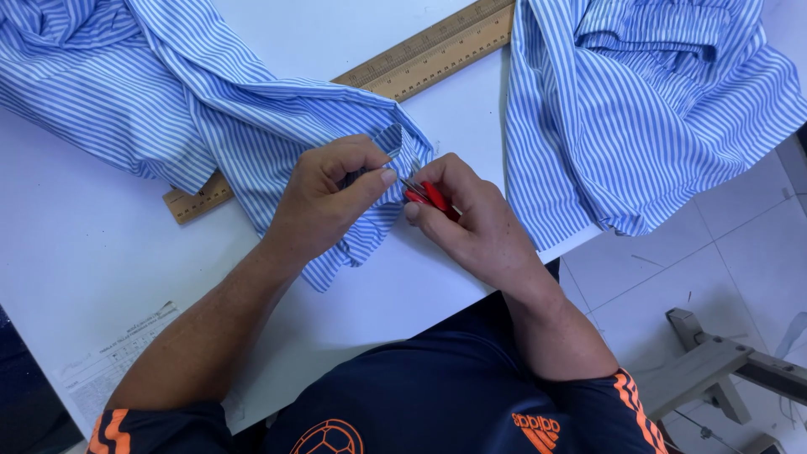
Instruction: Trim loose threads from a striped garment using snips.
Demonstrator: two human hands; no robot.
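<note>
Head view, left hand pinching striped fabric, right hand gripping red snips, tips pointing up-left.

Soft woven striped cloth is lying on a smooth matt tabletop; wooden ruler; glossy red plastic-handled snips; paper form.

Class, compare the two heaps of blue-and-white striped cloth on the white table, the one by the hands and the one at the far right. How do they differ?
The left striped cloth is pinched at a corner by the left hand, with the right hand working a red-handled tool at it; the right striped cloth lies untouched. The left one covers part of the wooden ruler; the right one overhangs the table edge. Both are crumpled, with matching stripes.
</note>
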